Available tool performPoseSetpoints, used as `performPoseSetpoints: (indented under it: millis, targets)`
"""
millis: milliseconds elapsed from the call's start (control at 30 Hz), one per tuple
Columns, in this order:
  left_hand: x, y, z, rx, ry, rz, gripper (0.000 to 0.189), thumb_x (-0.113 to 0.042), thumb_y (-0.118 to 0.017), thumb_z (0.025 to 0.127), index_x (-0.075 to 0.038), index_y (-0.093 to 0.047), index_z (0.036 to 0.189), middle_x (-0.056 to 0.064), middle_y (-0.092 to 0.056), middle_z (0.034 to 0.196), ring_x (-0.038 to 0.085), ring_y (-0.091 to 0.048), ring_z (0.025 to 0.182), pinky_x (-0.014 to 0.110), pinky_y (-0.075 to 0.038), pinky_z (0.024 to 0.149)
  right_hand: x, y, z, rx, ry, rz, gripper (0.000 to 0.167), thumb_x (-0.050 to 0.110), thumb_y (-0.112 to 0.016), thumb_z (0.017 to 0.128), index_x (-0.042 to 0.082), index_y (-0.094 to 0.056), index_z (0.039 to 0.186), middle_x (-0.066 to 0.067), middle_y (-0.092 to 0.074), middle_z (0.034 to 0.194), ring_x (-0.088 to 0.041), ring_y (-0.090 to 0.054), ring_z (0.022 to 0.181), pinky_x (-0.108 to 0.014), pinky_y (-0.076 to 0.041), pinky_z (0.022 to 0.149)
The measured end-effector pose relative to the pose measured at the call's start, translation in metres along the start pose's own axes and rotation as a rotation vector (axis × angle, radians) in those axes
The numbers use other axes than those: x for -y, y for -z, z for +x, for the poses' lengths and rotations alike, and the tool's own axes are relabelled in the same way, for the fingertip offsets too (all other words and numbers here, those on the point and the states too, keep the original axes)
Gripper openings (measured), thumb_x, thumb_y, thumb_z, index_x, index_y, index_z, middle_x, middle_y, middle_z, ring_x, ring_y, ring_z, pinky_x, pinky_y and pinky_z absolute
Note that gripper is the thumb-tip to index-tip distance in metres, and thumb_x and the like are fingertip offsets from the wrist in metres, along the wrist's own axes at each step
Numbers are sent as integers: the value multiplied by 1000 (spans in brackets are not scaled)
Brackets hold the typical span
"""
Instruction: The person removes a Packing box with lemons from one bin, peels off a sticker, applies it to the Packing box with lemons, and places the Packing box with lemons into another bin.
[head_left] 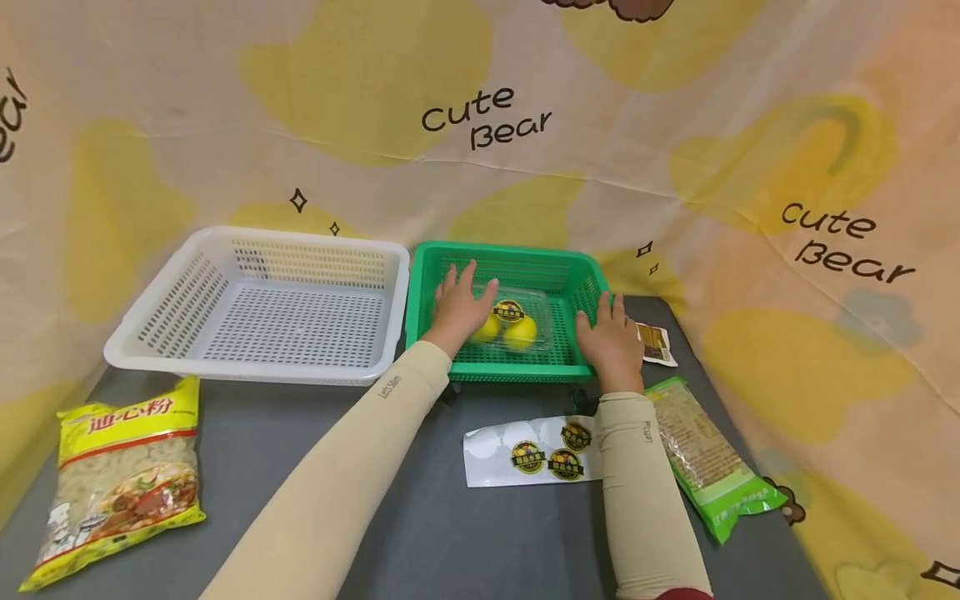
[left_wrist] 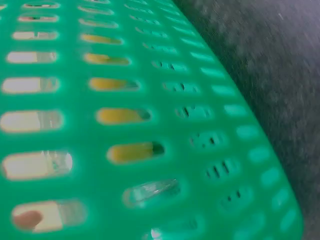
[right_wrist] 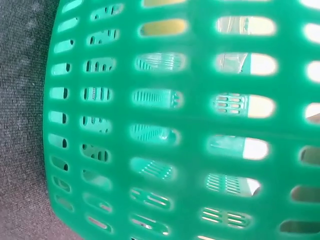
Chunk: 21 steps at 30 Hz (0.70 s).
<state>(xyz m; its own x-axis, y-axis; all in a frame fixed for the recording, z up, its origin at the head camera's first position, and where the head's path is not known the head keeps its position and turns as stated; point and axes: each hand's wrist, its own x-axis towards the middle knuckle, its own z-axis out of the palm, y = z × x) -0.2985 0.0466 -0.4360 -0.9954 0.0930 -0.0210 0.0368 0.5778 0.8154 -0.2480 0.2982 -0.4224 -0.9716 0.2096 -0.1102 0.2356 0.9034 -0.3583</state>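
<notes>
Both hands are at a green slotted basket (head_left: 502,372). My left hand (head_left: 459,310) reaches over its near rim with fingers straight and spread, beside a clear plastic box (head_left: 542,321). Inside that box lie yellow round fruits (head_left: 519,334), under a black and gold round sticker (head_left: 509,311). At the basket's right end is my right hand (head_left: 613,343), its fingers extended along the rim. Both wrist views look at the basket's slotted outer wall (left_wrist: 80,115), with yellow showing through some slots. The hands themselves are mostly out of those views.
A white basket (head_left: 255,367) stands to the left. On the grey table (head_left: 517,542) lie a sticker sheet (head_left: 491,462), a yellow pasta bag (head_left: 123,475) at left, a green-edged packet (head_left: 697,433) and a small sachet (head_left: 656,344) at right. A printed cloth (head_left: 360,100) hangs behind.
</notes>
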Motion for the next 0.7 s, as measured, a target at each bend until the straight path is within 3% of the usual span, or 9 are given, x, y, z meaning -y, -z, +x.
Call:
performPoseSetpoints:
  millis: [100,233,467,700]
  targets:
    - [-2,3,-2,-90,-125,2,74,-57,-45,110,-26,-18,172,11,-1,178,45,-2,160,67,-14,123,-1,0,1,1,11,2,76,53,-27,113,14,4,171,-16,15,175,-53,-3,157,-74,-13,119]
    - [-3,12,-9,-188,-265,84,73,-57,-44,110,-26,-18,172,10,-1,178,43,-3,160,70,-15,121,-3,-2,4,-19,26,9,77,56,-25,113,14,3,171,-17,16,175,-53,-1,158,-72,-12,120]
    - [7,42,-37,-263,-365,203,70,-58,-43,110,-29,-24,171,-2,9,178,34,8,162,71,-8,121,-14,-3,2,-191,33,118,79,60,-25,112,14,-4,172,-16,8,177,-48,-3,159,-69,-11,123]
    - [30,77,-68,-374,-406,503,74,-59,-47,107,-27,-27,170,4,5,179,36,14,161,70,10,120,-19,2,-9,-307,-20,182,83,62,-27,110,9,-9,171,-16,5,177,-48,-3,159,-70,-5,122]
